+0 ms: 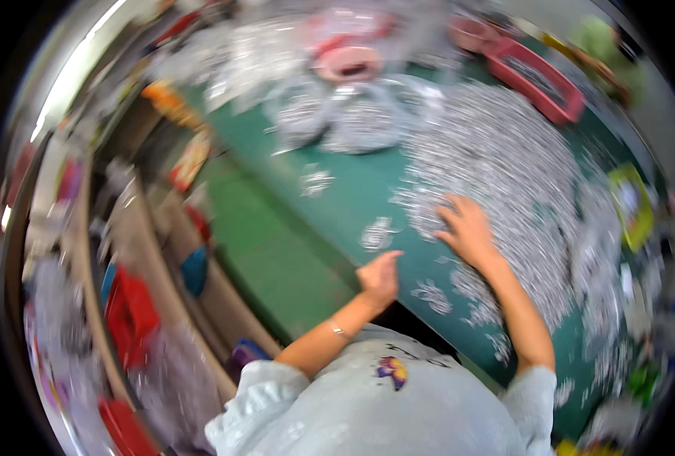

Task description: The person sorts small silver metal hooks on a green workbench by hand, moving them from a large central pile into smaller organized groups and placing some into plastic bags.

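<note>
Silvery pieces lie heaped across the green surface, with a small clump apart from the heap, just beyond the left hand. That hand's fingers are drawn in; blur makes it impossible to tell whether they hold anything. The right hand is at the heap's left edge, fingers spread wide. A pink bin stands at the far side.

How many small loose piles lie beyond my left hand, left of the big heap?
2: the nearer pile just beyond your left hand, the farther pile toward the clear bags.
</note>
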Motion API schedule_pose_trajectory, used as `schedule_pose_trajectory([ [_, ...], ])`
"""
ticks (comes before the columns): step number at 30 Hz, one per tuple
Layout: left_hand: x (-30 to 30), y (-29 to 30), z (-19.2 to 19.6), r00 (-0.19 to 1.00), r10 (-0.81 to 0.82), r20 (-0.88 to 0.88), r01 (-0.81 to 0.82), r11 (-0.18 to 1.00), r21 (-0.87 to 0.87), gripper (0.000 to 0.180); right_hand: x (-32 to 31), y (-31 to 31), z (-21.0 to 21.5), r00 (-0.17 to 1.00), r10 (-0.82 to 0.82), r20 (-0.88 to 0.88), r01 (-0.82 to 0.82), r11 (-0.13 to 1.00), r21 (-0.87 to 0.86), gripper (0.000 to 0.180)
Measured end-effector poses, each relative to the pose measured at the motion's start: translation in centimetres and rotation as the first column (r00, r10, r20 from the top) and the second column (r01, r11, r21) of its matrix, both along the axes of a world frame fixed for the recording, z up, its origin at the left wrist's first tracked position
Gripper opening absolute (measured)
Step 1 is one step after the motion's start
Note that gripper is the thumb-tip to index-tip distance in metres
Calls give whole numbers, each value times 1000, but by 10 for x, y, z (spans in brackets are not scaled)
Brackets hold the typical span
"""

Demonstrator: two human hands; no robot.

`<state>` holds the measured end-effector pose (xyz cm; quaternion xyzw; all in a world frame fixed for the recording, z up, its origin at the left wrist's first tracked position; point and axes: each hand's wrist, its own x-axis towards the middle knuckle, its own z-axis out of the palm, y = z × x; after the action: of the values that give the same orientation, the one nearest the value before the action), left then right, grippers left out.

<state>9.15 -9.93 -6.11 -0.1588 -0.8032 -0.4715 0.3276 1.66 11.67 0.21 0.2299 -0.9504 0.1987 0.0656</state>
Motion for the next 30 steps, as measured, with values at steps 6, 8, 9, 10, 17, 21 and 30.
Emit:
schedule_pose_trajectory([
  [6, -2, 9, 1, 1000, 13, -12, -12, 995, 94, 13, 5, 21, -12, 994, -106, -10, 106, 982, 159, 47],
  [8, 1, 8, 1, 999, 31, -13, -30, 996, 79, 11, 8, 17, -11, 995, -99, -6, 98, 981, 167, 47],
  [9, 0, 10, 0, 999, 26, 21, -28, 997, 75, 11, 8, 17, -13, 994, -86, -64, 95, 983, 158, 44],
  [10, 0, 9, -1, 998, 25, 50, -29, 997, 66, 11, 8, 8, -7, 992, -50, -114, 64, 991, 120, 44],
  [17, -11, -21, 17, 710, -672, 212, -69, 233, 970, 34, 35, -97, 69, 924, 383, 5, -362, 877, -316, 20],
  [21, 8, -87, 30, 673, -736, -67, -182, -252, 950, 51, 34, -171, 90, 810, 572, 129, -472, 768, -433, 24],
  [30, -1, -208, 27, 751, -624, -217, -24, -354, 935, 48, -17, -321, 64, 637, 755, 156, -707, 653, -273, 25],
])
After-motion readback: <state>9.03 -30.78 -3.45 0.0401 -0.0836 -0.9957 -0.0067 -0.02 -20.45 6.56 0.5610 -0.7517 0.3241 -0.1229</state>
